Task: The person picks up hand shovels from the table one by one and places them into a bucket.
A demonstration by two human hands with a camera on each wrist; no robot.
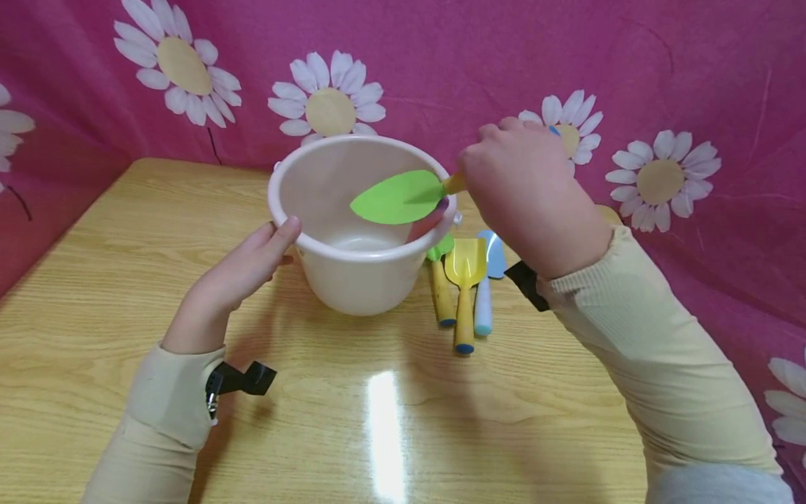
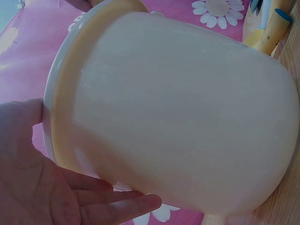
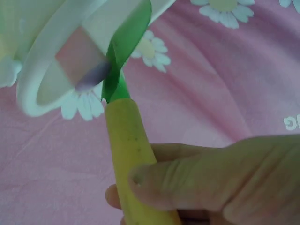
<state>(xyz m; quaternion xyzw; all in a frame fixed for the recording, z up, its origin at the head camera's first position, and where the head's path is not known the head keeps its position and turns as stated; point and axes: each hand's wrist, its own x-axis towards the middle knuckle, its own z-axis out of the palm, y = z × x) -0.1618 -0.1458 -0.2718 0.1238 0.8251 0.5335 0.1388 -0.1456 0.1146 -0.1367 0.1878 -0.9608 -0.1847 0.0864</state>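
Observation:
A white plastic bucket (image 1: 360, 283) stands on the table. My left hand (image 1: 245, 269) is at its near left rim, thumb over the edge; in the left wrist view the fingers (image 2: 117, 206) stretch straight along the outside. My right hand (image 1: 525, 192) grips the yellow handle (image 3: 129, 150) of a toy trowel, its green blade (image 1: 399, 198) tilted over the bucket's mouth. Close under the blade, within the rim, are a reddish block (image 3: 80, 56) and a purple rounded piece (image 3: 93, 75), both blurred.
Right of the bucket lie a yellow toy shovel (image 1: 464, 287), a green-headed tool with a yellow handle (image 1: 443, 294) and a blue tool (image 1: 492, 255). A pink cloth with daisies (image 1: 441, 63) hangs behind the wooden table (image 1: 302, 420).

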